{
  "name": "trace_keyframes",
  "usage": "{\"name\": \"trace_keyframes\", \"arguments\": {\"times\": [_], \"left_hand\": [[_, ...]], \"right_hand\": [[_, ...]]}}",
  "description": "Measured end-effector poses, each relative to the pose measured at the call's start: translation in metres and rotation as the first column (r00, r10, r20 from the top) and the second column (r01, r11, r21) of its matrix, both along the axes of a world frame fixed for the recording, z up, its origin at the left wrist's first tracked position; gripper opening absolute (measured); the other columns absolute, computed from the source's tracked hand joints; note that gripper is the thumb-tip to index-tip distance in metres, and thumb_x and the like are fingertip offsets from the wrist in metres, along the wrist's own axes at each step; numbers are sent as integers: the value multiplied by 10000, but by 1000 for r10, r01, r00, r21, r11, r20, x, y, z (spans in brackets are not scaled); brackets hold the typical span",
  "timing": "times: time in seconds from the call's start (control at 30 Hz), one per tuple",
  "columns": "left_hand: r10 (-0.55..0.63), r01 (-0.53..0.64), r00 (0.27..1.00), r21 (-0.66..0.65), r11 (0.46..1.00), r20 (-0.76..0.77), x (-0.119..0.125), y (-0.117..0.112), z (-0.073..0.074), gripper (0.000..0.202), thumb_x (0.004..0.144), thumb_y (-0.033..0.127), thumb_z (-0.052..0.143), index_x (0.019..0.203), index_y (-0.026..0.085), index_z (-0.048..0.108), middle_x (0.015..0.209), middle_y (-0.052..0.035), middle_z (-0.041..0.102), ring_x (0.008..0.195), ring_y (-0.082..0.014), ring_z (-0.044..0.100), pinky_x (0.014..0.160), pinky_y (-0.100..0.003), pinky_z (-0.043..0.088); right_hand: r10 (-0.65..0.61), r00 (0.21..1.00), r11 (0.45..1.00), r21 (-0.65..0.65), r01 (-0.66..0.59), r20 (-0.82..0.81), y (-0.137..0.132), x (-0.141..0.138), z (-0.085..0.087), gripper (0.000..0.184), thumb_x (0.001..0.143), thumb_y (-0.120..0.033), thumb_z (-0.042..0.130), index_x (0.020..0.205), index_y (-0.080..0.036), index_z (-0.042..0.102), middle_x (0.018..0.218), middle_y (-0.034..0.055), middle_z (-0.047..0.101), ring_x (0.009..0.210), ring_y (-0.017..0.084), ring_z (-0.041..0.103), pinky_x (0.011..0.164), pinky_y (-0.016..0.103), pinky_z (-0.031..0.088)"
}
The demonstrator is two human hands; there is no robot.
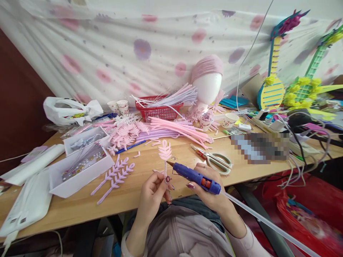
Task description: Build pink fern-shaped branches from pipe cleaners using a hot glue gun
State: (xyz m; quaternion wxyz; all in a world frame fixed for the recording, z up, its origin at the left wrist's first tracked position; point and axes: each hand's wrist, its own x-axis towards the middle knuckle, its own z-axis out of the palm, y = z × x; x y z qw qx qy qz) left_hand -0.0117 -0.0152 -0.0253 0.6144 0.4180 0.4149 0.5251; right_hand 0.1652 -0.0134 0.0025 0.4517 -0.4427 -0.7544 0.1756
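Between the thumb and fingers of my left hand (155, 191) is the stem of a pink pipe-cleaner sprig (165, 151), held upright with its leafy top showing. My right hand (209, 189) is closed around a blue hot glue gun (197, 177). The gun's nozzle points left and sits right beside the sprig's stem; whether it touches cannot be told. A long clear glue stick (257, 214) sticks out of the gun's back. Two lilac pipe-cleaner sprigs (115, 178) lie on the table to the left.
Scissors (214, 159) lie just beyond my right hand. Loose pink pipe cleaners (179, 130) lie before a red basket (160, 112). A white box (80, 175) with beads stands left. Behind are a foam head (207, 85) and paper cups (230, 120); cables (294, 132) tangle at right.
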Motion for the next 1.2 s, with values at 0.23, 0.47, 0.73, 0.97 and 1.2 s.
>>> {"name": "trace_keyframes", "arguments": {"times": [0.23,0.47,0.73,0.97,1.2], "left_hand": [[5,-5,1000,4,1000,-12,0,0,-1,314,751,424,690,694,157,534,605,25,611,388,-60,494,375,-178,452],[10,-9,1000,21,1000,-27,0,0,1,311,755,426,684,691,160,537,604,25,600,389,-62,490,374,-179,445],[31,-31,1000,34,999,1,1,-1,-1,290,762,401,685,695,152,554,595,31,592,373,-53,476,367,-169,415],[259,-259,962,-14,966,88,-9,-5,6,308,714,402,732,701,153,553,585,54,550,371,-37,452,345,-140,361],[406,-412,908,49,910,102,-30,0,-2,261,707,366,754,773,167,599,630,45,577,406,-32,445,360,-132,352]], "right_hand": [[2,1000,1000,-14,-2,10,-1,1,-3,439,862,-529,533,585,-203,437,541,-30,418,519,129,409,494,269,293],[9,1000,998,-60,-8,11,-2,3,0,428,846,-522,550,579,-200,458,561,-17,437,543,140,425,515,277,302],[-5,997,989,-146,16,72,-5,12,5,401,836,-518,567,609,-190,526,586,-3,487,543,145,466,522,273,335],[-541,836,826,-128,549,91,-3,77,6,430,826,-585,520,686,-198,642,621,48,619,616,221,584,576,308,430],[-701,617,550,-279,787,358,33,127,4,641,851,-685,336,678,-177,688,461,67,585,535,253,597,565,341,432]]}}
